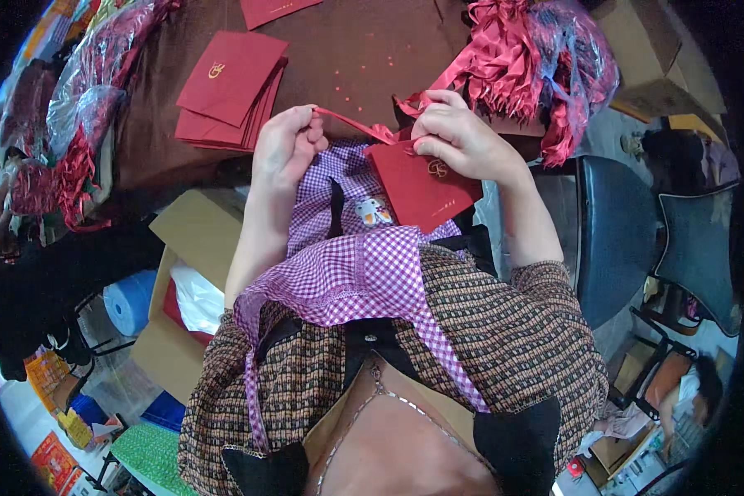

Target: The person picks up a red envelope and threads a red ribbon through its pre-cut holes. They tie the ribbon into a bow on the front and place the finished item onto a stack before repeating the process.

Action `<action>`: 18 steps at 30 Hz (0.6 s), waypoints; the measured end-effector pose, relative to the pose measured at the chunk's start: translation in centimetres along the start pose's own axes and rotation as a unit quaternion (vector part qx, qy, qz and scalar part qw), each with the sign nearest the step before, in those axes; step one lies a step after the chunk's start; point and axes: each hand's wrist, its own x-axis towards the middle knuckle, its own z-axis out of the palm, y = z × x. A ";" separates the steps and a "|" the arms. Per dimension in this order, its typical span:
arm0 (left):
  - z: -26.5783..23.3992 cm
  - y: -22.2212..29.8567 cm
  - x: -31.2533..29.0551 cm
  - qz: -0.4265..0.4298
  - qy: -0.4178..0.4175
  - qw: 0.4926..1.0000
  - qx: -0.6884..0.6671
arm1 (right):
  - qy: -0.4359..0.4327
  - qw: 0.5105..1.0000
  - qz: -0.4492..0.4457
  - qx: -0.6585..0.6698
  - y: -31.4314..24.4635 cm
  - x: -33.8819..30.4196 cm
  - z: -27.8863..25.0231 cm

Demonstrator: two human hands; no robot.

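My left hand (291,142) is closed in a pinch on one end of a red ribbon (347,121). The ribbon stretches across to the upper edge of a flat red paper packet (426,183) with a gold emblem. My right hand (461,139) grips that upper edge, thumb on the front face and fingers curled behind, where more ribbon shows. The packet hangs tilted above my lap, in front of the purple checked apron (339,273). To the left of my left hand, a stack of similar red packets (236,78) lies on the brown-covered table (322,62).
A bundle of red ribbons (500,62), partly in clear plastic, lies at the table's right. More plastic-wrapped bundles (91,107) sit at the far left. An open cardboard box (186,248) stands left of my lap. A dark chair (612,240) is at my right.
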 end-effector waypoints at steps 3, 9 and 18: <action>0.4 -0.8 0.4 -0.029 0.017 0.999 0.011 | 0.033 0.999 -0.002 -0.014 -0.3 0.3 -0.1; 1.7 -2.3 -2.3 -0.048 -0.140 0.988 0.042 | 0.100 0.991 0.007 -0.084 -0.7 1.6 -0.6; 5.1 -1.8 -1.3 0.034 -0.049 0.998 0.037 | 0.239 0.960 -0.019 -0.145 0.5 4.9 -1.6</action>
